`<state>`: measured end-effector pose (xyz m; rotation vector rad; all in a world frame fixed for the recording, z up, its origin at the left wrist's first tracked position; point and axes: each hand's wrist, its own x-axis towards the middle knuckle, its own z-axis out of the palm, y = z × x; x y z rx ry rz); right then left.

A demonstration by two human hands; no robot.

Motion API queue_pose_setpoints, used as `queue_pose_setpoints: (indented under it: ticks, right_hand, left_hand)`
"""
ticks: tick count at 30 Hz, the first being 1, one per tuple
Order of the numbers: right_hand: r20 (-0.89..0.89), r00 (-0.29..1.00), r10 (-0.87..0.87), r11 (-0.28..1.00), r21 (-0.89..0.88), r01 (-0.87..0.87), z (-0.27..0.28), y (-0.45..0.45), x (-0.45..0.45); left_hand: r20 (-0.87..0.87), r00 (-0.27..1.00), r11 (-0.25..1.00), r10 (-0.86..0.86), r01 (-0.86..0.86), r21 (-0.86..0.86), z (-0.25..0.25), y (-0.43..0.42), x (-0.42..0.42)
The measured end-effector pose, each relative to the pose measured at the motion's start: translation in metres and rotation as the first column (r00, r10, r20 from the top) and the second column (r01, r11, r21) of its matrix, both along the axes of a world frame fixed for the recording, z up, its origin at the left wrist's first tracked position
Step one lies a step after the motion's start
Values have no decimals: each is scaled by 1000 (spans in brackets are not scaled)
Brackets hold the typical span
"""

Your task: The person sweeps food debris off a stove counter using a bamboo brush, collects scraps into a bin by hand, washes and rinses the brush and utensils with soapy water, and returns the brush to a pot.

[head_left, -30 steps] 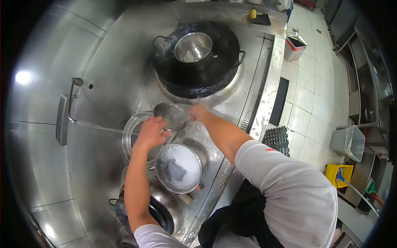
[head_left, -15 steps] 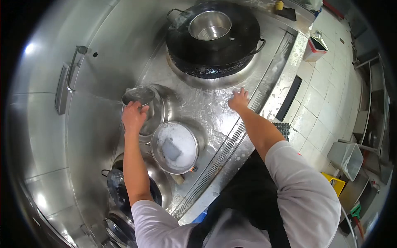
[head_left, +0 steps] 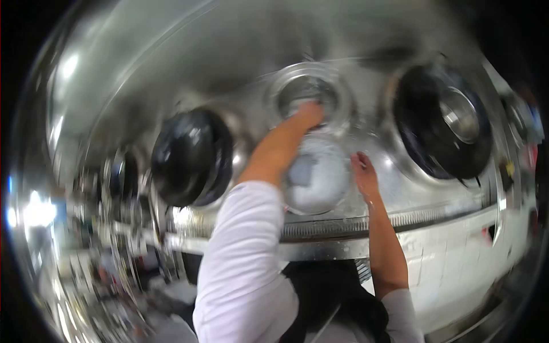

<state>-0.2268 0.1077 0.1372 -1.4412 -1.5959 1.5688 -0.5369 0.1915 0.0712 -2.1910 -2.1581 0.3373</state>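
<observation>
My left hand (head_left: 310, 115) reaches to the near side of a round metal vessel (head_left: 280, 91) at the back centre. It is blurred, and its fingers cannot be made out; a metal bowl (head_left: 306, 91) shows just beyond it, inside the vessel. My right hand (head_left: 362, 171) hangs over the wet steel counter with its fingers apart and nothing in them. Beside it stands a round pot of white suds (head_left: 327, 183) with a grey piece (head_left: 301, 171) in the foam.
A black wok (head_left: 409, 123) with a metal bowl (head_left: 459, 117) in it is at the right. Another black wok (head_left: 183, 160) sits at the left. A slotted drain (head_left: 320, 227) runs along the counter's front edge. White floor tiles (head_left: 452, 268) show at the lower right.
The view has swung left and is blurred. My left hand has moved from the vessel's rim area to its near side. My right hand has come nearer the suds pot.
</observation>
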Motion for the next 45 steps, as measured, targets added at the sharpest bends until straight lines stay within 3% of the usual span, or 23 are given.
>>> queue_pose_setpoints:
  ticks: [1, 3, 4, 6, 7, 9, 14, 16, 19, 21, 23, 27, 29, 30, 32, 33, 35, 36, 37, 39, 40, 43, 45]
  right_hand:
    - [-2, 996, 92, 996, 6, -92, 24, -14, -13]
    - [116, 979, 168, 965, 186, -187, 59, -26, -34]
    - [159, 983, 93, 902, 405, -151, 44, -28, -42]
    - [199, 975, 96, 899, 403, -171, 22, -16, -42]
    - [235, 968, 82, 904, 391, -172, 18, -12, -41]
    - [266, 961, 77, 863, 466, -198, 14, -9, -45]
    - [313, 950, 18, 855, 487, -177, 1, -9, -37]
    - [267, 964, -7, 837, 528, -141, 4, -10, -36]
    - [289, 957, -10, 889, 440, -123, 4, -16, -28]
    - [249, 959, -133, 830, 557, -30, -9, -23, -18]
    - [285, 955, -86, 871, 487, -67, 4, -31, -13]
    - [218, 959, -180, 868, 494, 50, -15, -30, -10]
    - [229, 955, -186, 869, 492, 51, -13, -30, -11]
    - [254, 948, -191, 866, 498, 41, -9, -32, -13]
    - [285, 936, -208, 862, 505, 38, -4, -37, -13]
    - [280, 940, -195, 878, 477, 40, -3, -38, -14]
    - [274, 943, -190, 889, 455, 47, 5, -45, -16]
    - [210, 949, -235, 798, 599, 66, 12, -54, -18]
    - [137, 953, -272, 680, 728, 90, 18, -61, -19]
    - [122, 959, -255, 692, 716, 94, 13, -79, -15]
    - [108, 969, -224, 717, 691, 89, 15, -85, -16]
    - [-40, 950, -309, 745, 611, 268, 21, -104, -18]
    - [-65, 949, -309, 779, 555, 292, 10, -110, -2]
  left_hand:
    - [-44, 991, 987, -129, 124, -104, 56, -16, 14]
    - [303, 947, 987, 108, -138, 82, 74, -25, 2]
    - [469, 858, 938, 209, -312, 153, 77, -31, -5]
    - [763, 590, 774, 265, -602, 198, 93, -52, -9]
    - [764, 584, 766, 273, -613, 194, 105, -60, -7]
    - [928, 291, 543, 232, -831, 125, 129, -79, -9]
    - [930, 319, 439, 184, -873, 213, 158, -94, -29]
    - [809, 552, 465, 203, -781, 416, 162, -103, -42]
    - [809, 529, 494, 258, -791, 360, 165, -129, -57]
    - [853, 436, 518, 285, -819, 246, 176, -156, -57]
    - [945, 222, 529, 238, -846, 66, 189, -177, -53]
    - [950, 182, 596, 252, -803, -4, 195, -198, -48]
    - [984, -3, 578, 176, -809, -106, 211, -199, -37]
    - [985, 0, 587, 173, -803, -103, 205, -192, -43]
    - [957, -250, 632, 146, -721, -285, 167, -166, -65]
    - [957, -251, 641, 146, -712, -285, 156, -156, -62]
    - [991, -97, 698, 93, -704, -134, 133, -128, -51]
    - [950, 272, 679, 151, -727, 100, 98, -106, -55]
    - [952, 272, 685, 138, -720, 107, 103, -106, -42]
    - [757, 629, 789, 179, -551, 271, 108, -103, -10]
    - [708, 681, 882, 190, -436, 182, 97, -94, -13]
    - [706, 705, 899, 66, -349, 265, 71, -96, -5]
    - [768, 639, 821, 35, -456, 342, 82, -118, 4]
